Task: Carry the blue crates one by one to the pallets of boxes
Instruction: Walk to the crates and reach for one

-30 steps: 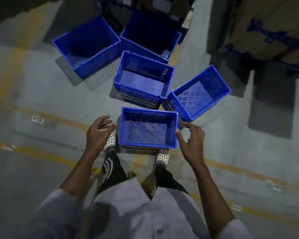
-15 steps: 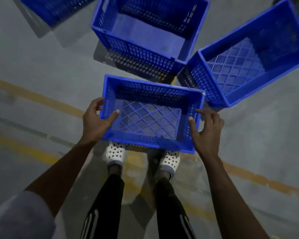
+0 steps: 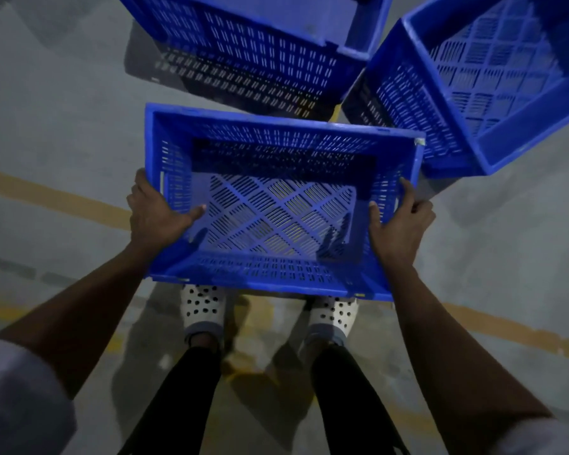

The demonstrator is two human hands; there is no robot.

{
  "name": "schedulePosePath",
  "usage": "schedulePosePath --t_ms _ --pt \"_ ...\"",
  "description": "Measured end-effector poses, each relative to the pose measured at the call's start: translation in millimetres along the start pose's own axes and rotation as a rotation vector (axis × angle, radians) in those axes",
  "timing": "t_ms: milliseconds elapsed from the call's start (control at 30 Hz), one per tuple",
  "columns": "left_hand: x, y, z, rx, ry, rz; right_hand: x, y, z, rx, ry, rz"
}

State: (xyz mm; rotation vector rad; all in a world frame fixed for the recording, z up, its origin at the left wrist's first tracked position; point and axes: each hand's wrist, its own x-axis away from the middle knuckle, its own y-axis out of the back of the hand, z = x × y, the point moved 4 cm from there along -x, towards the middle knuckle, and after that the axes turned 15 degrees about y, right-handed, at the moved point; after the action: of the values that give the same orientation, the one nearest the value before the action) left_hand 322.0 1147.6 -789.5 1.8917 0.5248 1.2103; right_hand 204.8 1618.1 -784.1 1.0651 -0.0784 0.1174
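Observation:
An empty blue slotted crate (image 3: 276, 274) sits right in front of my feet, seen from above. My left hand (image 3: 155, 215) grips its left wall, thumb inside and fingers outside. My right hand (image 3: 399, 221) grips the right wall the same way. Whether the crate still touches the floor I cannot tell. A second blue crate (image 3: 260, 50) stands just beyond it, and a third blue crate (image 3: 493, 103) lies turned at an angle at the upper right. No pallets or boxes are in view.
Grey concrete floor (image 3: 53, 119) with worn yellow lines (image 3: 56, 198) crossing it. My white spotted shoes (image 3: 202, 307) stand directly under the near edge of the held crate.
I have bent lower, so the crates fill more of the view. Both hands went from reaching beside the crate to closing on its side walls.

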Motion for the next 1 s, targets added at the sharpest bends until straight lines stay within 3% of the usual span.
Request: schedulePosePath --t_ms 167,333,433,600,733,867,1000 --pt "-15.7 6.9 3.5 0.095 -0.052 0.035 -10.8 7.5 -11.6 0.039 0.049 0.001" --pt "-21.6 7.4 -4.5 0.018 -0.037 -0.162 -12.4 4.9 -5.1 -0.173 0.018 -0.022" --pt "-15.8 4.4 -9.1 0.175 -0.060 -0.181 -11.3 6.8 0.0 -0.177 -0.063 -0.063" --pt "-8.3 13.6 -10.4 0.319 0.086 -0.161 -9.9 22.8 2.0 -0.168 -0.133 -0.058" --pt "19.7 42.5 -7.9 0.444 0.256 -0.089 -0.5 64.8 18.6 -0.112 -0.207 -0.069" --pt "67.1 92.6 -8.8 0.427 0.236 -0.037 18.1 121.5 41.2 -0.100 -0.238 0.004" --pt "111.0 169.2 -21.4 0.378 0.330 -0.045 27.6 196.8 81.9 -0.095 -0.253 0.083"
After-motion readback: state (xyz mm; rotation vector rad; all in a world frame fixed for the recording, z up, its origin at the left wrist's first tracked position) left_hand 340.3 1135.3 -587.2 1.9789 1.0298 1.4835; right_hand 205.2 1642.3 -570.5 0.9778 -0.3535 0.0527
